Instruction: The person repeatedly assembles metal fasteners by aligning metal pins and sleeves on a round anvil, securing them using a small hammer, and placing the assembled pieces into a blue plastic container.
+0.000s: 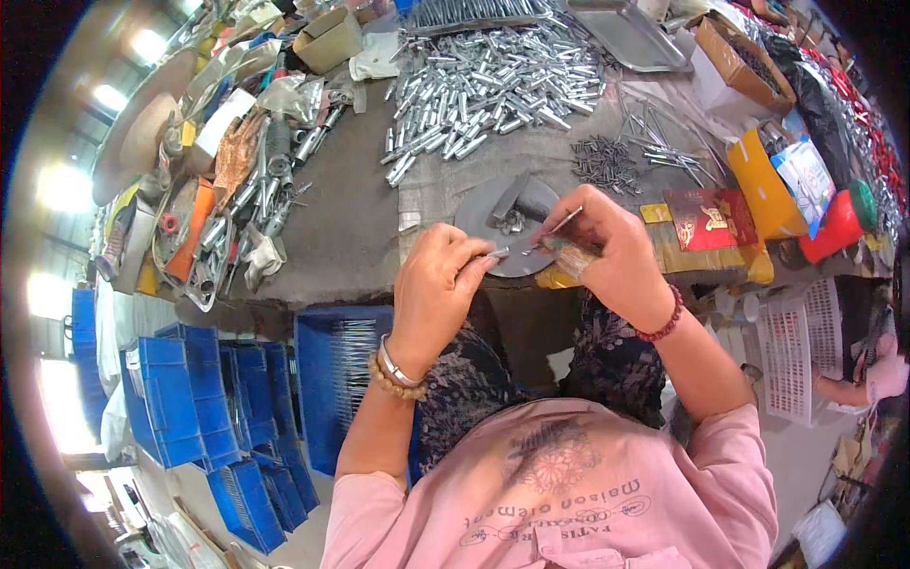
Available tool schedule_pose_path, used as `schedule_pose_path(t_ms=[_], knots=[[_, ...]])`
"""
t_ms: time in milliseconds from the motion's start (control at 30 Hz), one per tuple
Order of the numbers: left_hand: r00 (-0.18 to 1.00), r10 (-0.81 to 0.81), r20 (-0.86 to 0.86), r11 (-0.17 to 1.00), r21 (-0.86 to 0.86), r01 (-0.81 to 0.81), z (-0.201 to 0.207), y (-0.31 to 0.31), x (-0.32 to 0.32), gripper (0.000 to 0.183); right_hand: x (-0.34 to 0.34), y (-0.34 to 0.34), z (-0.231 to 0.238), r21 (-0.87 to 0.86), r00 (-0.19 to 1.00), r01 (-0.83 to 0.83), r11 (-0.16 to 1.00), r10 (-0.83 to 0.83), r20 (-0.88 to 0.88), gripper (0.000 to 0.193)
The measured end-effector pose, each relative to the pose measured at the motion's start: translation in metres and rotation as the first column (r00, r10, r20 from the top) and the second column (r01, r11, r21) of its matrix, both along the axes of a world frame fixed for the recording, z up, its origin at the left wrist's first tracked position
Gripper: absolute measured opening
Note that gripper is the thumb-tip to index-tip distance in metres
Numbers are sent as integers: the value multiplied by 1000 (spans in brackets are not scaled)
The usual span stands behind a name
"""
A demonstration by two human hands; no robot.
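Observation:
My left hand [438,284] pinches a small silver metal piece [499,253] between thumb and forefinger. Close by on the right, my right hand [611,248] is closed around a thin metal tool [569,219], its tip near the piece; its exact kind is unclear. Both hands are over the near edge of a round grey plate [474,211]. Lying on that plate are a dark rectangular block [512,196] and a few tiny shiny parts [513,226]. Beyond it spreads a large heap of silver metal cylinders [493,90].
Right of the heap lie small dark pieces [605,163] and thin metal rods [664,142]. Tools crowd the bench's left side, with an orange-handled one [194,223]. A metal tray [633,36] and cardboard box [744,62] stand far right. Blue bins [180,398] are below left.

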State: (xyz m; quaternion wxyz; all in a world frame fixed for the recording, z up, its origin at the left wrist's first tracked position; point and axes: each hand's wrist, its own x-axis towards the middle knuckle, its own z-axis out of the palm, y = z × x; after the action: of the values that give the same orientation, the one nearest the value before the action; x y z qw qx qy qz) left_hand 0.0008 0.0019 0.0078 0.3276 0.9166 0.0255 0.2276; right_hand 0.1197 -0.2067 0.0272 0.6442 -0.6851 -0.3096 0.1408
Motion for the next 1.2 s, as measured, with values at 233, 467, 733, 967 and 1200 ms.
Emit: schedule_pose_path(t_ms=[233, 467, 733, 967, 1200], knots=[[1000, -19, 25, 1000, 12, 19, 1, 2, -1, 16, -4, -10, 1, -349, 850, 134, 928, 73, 521, 23], [1000, -21, 17, 998, 53, 20, 1, 4, -2, 16, 0, -12, 1, -397, 566, 259, 881, 195, 801, 24], [1000, -3, 22, 1000, 9, 3, -4, 2, -3, 16, 4, -10, -6, -333, 556, 212, 919, 166, 814, 26], [1000, -6, 31, 1000, -16, 6, -3, 0, 0, 17, 7, -4, -12, -316, 545, 213, 925, 156, 824, 21], [1000, -13, 27, 1000, -22, 14, -2, -2, -3, 18, 2, -10, -13, -267, 595, 223, 938, 86, 799, 18]])
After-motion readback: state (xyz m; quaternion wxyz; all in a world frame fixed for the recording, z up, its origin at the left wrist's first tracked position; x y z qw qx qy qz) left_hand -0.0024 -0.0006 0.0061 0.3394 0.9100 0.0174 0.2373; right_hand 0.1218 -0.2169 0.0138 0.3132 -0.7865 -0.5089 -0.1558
